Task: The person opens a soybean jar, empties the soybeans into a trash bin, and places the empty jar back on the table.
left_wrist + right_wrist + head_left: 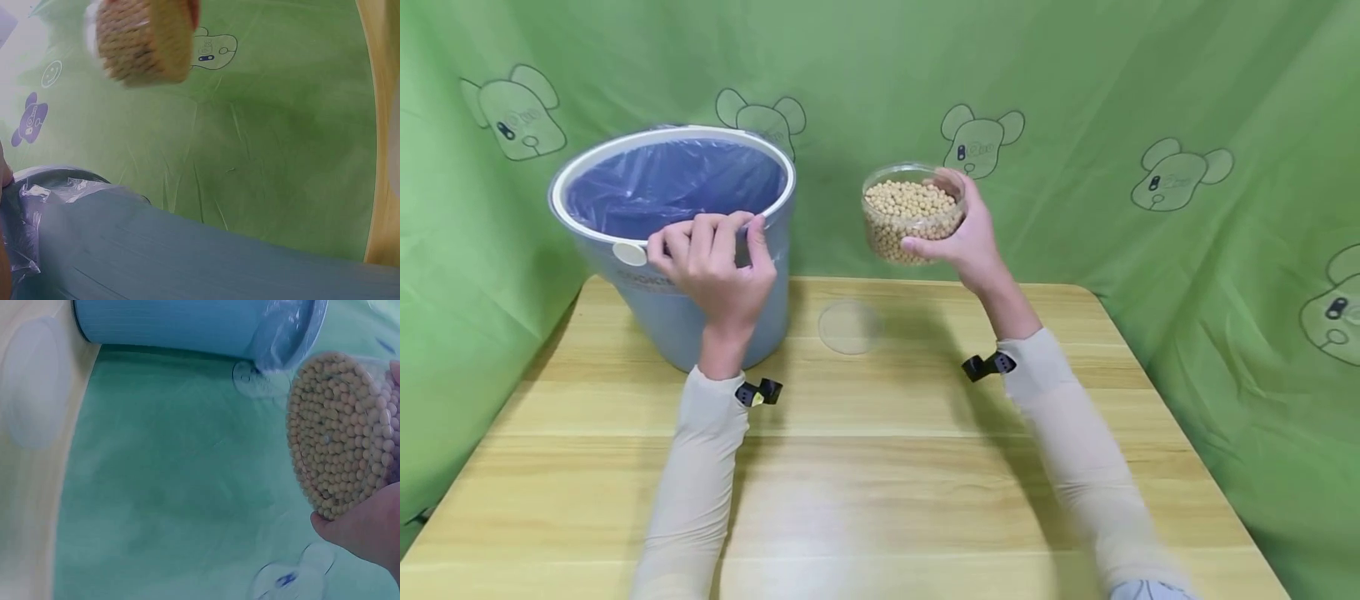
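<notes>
A blue bin (658,312) with a white rim and a clear plastic liner (670,177) stands at the back left, leaning slightly. My left hand (715,267) grips its near rim, fingers over the edge. To the right of the bin, my right hand (973,237) holds a clear round tub (895,242) up off the table, thumb on the near side and fingers behind it. Pale round beans (910,200) nearly fill the tub, which has no lid on. In the right wrist view, beans (337,434) show through the tub's base.
A clear round lid (850,327) lies flat on the wooden table (865,483), beneath the tub and right of the bin. Green cloth (880,75) printed with cartoon heads hangs behind and along both sides.
</notes>
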`<state>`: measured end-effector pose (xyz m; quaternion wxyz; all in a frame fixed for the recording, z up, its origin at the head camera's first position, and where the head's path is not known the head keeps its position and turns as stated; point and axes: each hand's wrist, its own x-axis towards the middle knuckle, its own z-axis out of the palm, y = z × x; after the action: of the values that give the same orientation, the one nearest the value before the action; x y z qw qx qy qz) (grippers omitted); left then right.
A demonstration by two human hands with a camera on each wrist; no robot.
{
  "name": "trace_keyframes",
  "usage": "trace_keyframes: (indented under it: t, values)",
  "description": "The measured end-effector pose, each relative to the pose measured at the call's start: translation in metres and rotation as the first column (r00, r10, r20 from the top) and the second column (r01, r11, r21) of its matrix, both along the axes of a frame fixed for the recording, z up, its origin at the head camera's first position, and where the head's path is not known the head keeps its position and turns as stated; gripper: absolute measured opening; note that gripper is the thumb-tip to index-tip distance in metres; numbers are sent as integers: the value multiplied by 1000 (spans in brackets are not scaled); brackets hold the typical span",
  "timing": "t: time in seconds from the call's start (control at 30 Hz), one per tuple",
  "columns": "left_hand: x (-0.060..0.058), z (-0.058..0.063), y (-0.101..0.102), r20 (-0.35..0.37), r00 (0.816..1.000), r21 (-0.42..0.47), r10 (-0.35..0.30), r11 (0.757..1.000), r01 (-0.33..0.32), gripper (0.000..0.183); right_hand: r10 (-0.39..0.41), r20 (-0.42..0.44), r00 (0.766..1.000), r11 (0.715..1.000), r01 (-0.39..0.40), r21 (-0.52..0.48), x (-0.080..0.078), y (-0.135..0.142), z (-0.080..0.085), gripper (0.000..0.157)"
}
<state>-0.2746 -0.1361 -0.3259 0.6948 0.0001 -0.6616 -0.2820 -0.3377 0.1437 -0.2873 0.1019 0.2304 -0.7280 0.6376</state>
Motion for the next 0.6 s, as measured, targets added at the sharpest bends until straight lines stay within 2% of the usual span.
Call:
trace_keyframes:
  t: [0.17,0.3,0.43,0.6]
  values:
    - [0,1,0,-1,1000,-4,0,1000,0,30,35,35,999,998,-37,47,-3,-19,41,103]
    - [-2,2,-1,-9,1000,-9,3,1000,-3,30,54,63,997,994,-60,87,-10,-34,65,102]
    - [-2,2,-2,-15,1000,-14,6,1000,-7,29,47,75,996,987,-58,152,-14,-48,78,104]
    - [0,1,-1,-16,1000,-32,8,999,-9,28,21,84,996,968,-41,248,-14,-62,86,106]
